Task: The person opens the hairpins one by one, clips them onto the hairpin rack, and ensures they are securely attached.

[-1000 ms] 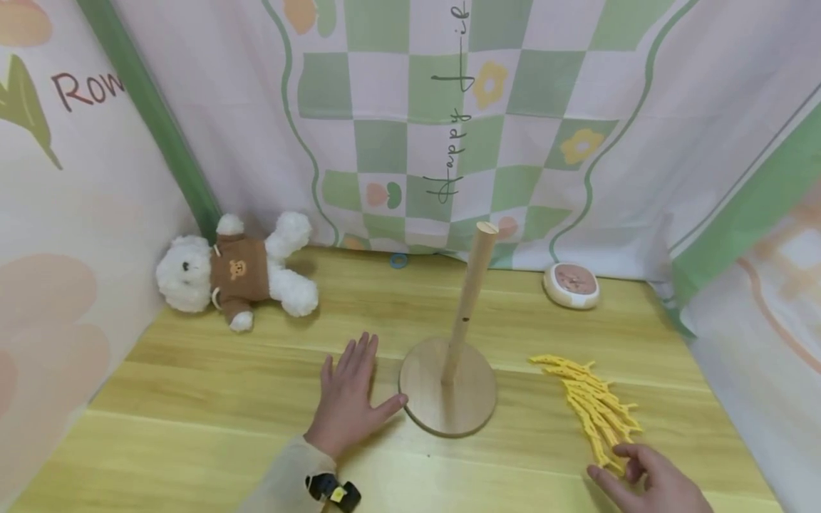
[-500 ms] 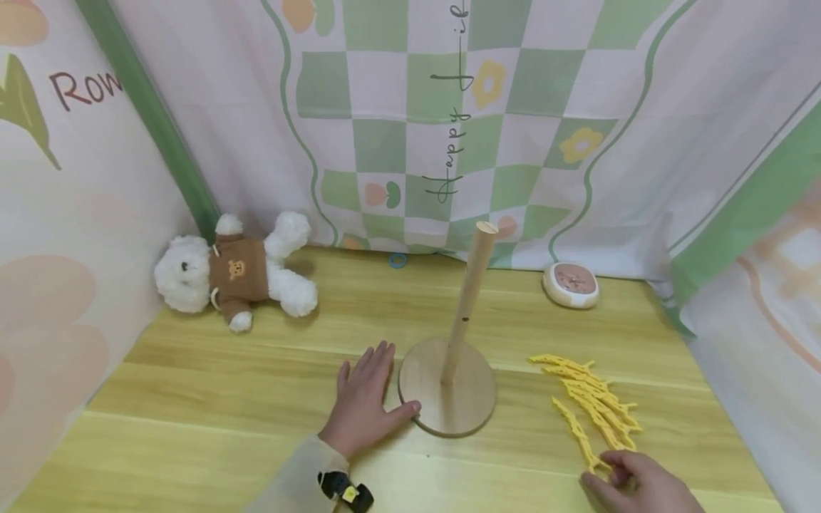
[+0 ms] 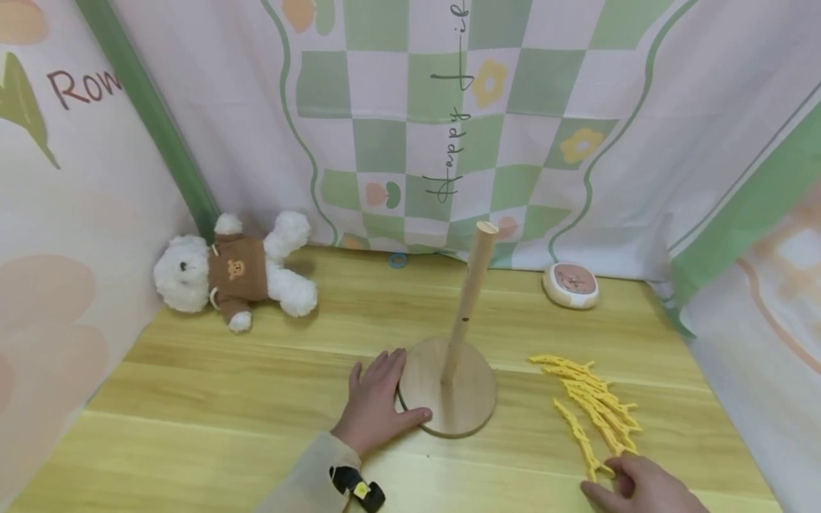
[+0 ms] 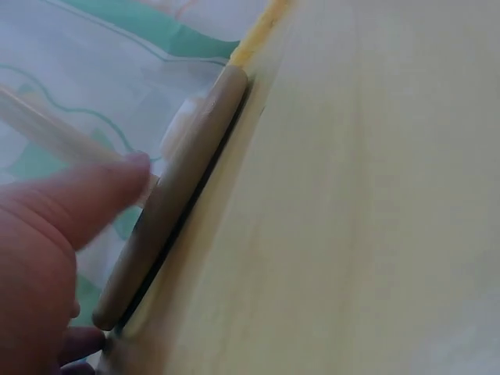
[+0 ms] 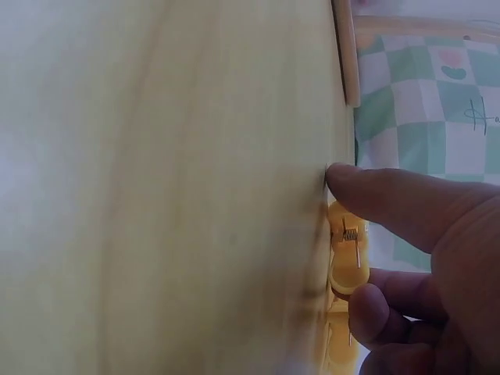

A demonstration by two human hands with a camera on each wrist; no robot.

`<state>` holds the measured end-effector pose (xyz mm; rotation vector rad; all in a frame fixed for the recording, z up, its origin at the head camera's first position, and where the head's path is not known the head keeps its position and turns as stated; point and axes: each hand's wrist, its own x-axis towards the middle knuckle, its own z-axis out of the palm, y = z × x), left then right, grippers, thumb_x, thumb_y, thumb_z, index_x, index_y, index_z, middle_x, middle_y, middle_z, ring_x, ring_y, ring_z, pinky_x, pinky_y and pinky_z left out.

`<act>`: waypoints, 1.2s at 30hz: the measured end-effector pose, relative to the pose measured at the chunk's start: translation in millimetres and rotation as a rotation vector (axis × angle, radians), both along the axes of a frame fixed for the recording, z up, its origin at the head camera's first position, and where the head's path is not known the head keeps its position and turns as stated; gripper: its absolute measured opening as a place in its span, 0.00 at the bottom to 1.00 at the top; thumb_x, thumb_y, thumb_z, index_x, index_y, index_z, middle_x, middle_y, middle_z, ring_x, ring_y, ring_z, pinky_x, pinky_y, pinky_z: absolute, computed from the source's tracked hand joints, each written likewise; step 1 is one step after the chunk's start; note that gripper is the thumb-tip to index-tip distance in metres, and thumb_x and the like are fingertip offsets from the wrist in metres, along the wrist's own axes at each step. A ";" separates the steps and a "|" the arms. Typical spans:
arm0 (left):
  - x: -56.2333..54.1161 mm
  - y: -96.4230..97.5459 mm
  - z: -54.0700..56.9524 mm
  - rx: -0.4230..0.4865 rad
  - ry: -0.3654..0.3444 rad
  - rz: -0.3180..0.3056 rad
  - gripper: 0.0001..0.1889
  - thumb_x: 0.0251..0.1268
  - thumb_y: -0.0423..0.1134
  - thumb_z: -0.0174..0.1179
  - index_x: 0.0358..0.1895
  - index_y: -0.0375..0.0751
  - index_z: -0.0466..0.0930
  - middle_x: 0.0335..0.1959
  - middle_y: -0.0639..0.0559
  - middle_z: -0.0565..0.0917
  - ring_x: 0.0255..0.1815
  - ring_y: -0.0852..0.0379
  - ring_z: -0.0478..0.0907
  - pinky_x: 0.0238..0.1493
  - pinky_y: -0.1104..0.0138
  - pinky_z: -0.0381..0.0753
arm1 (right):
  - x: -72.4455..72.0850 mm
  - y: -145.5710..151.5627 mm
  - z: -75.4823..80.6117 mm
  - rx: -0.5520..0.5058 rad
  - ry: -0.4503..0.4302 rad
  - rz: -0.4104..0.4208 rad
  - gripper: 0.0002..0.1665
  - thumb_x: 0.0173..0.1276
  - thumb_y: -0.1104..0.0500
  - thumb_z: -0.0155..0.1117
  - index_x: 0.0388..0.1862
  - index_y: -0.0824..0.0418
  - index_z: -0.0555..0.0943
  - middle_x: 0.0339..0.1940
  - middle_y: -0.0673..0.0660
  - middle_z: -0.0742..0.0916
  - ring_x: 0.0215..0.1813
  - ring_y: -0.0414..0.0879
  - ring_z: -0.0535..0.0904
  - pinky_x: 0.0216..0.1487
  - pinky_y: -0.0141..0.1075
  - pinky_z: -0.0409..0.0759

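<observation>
A round wooden base [image 3: 423, 370] with an upright wooden pole [image 3: 473, 285] stands mid-table. My left hand [image 3: 373, 402] lies along the base's left edge, its fingers fairly straight and its thumb over the rim. In the left wrist view, the thumb [image 4: 94, 195] overlaps the disc's rim [image 4: 180, 195]. At the front right, my right hand [image 3: 644, 486] pinches the near end of a yellow branch-shaped piece [image 3: 580, 434]. The right wrist view shows the rounded yellow end [image 5: 349, 250] between thumb and fingers. Several similar yellow branch-shaped pieces [image 3: 599, 399] lie together just beyond it.
A white plush toy in a brown top [image 3: 237, 269] lies at the back left. A small blue ring [image 3: 398, 260] sits near the back curtain [image 3: 378, 142]. Toward the back right is a white device with a pinkish face [image 3: 572, 285]. Printed fabric encloses the wooden table [image 3: 212, 399].
My left hand has slid right, bringing its thumb over the base. My right hand has drawn one yellow piece leftward, apart from the others, and shifted slightly toward me.
</observation>
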<state>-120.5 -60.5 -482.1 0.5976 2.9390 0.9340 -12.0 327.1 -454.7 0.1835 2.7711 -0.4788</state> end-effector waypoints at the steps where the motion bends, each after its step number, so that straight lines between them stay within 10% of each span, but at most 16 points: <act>1: -0.1 -0.4 -0.3 -0.007 0.001 -0.002 0.56 0.52 0.72 0.65 0.78 0.41 0.58 0.78 0.45 0.63 0.78 0.42 0.57 0.72 0.33 0.42 | 0.6 1.0 -0.7 0.010 0.016 0.019 0.29 0.62 0.35 0.69 0.43 0.59 0.84 0.27 0.48 0.74 0.27 0.41 0.68 0.27 0.33 0.66; 15: -0.6 -0.8 1.7 -0.063 -0.043 -0.019 0.55 0.52 0.73 0.64 0.78 0.44 0.59 0.78 0.51 0.62 0.79 0.42 0.54 0.74 0.35 0.39 | 0.6 5.1 -3.3 0.039 0.285 0.116 0.35 0.58 0.44 0.77 0.54 0.68 0.83 0.45 0.60 0.87 0.44 0.60 0.85 0.42 0.54 0.84; 23: -2.4 -1.3 -3.6 -0.055 -0.032 -0.015 0.55 0.51 0.74 0.63 0.78 0.45 0.59 0.78 0.51 0.62 0.79 0.42 0.54 0.74 0.35 0.38 | -0.7 -14.1 8.4 0.029 0.340 0.070 0.29 0.60 0.43 0.75 0.53 0.61 0.85 0.41 0.45 0.86 0.30 0.30 0.71 0.29 0.33 0.75; 36: -2.1 -1.6 -1.2 -0.048 -0.039 -0.011 0.55 0.51 0.73 0.65 0.78 0.45 0.59 0.78 0.51 0.63 0.79 0.43 0.54 0.74 0.35 0.38 | -9.8 -38.7 9.8 0.027 0.586 0.192 0.20 0.47 0.49 0.83 0.39 0.51 0.88 0.30 0.35 0.83 0.30 0.26 0.73 0.25 0.30 0.74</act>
